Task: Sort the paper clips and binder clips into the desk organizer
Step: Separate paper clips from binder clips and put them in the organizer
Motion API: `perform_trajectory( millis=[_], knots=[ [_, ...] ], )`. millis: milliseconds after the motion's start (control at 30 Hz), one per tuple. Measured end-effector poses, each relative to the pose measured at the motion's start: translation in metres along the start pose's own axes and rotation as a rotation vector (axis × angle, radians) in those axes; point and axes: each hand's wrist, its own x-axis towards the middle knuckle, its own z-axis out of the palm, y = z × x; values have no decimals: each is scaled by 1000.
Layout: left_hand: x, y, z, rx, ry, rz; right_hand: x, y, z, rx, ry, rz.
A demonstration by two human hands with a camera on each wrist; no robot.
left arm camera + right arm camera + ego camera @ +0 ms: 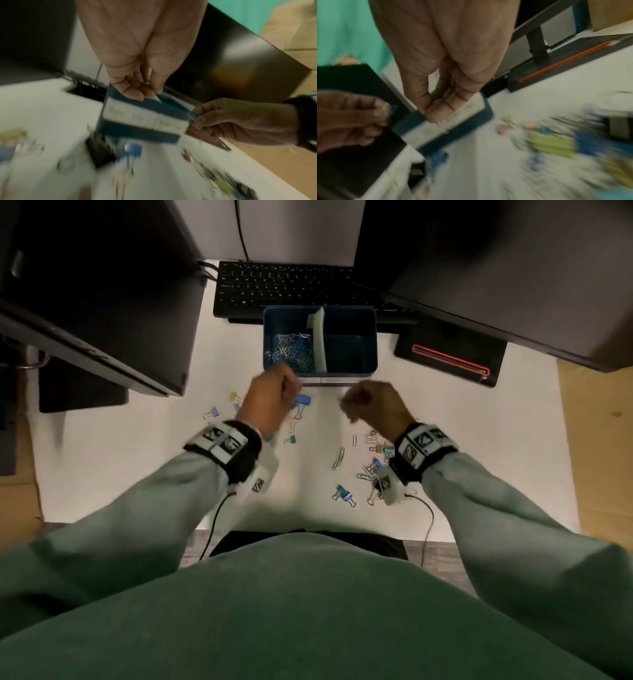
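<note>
Paper clips (195, 121) are being pinched by the right hand (375, 405); something blue is being gripped by the left hand (274, 392); with the hands blurred, clips risk being dropped outside the desk organizer (371, 337)

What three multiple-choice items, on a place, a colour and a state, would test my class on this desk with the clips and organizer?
1. The sorted paper clips lie in the organizer's: A left compartment; B right compartment; C neither.
2. The organizer is: A red; B blue; C yellow.
3. The right hand: A lies flat; B pinches clips; C grips a pen.
Answers: A, the pile sits left of the white divider; B, its walls are blue; B, thin wire clips hang from its curled fingertips.
</note>
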Motion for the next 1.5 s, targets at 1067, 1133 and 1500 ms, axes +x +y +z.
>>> perform_trajectory(
  millis=[1067,1133,1500],
  knots=[
    [-68,-8,133,506,-237,24,-59,90,19,-787,-328,-172],
    [-65,-9,132,434,-226,11,-55,89,10,-659,-284,-74],
    [-55,-4,135,557,-336,109,-10,57,11,-588,-42,-66]
  ],
)
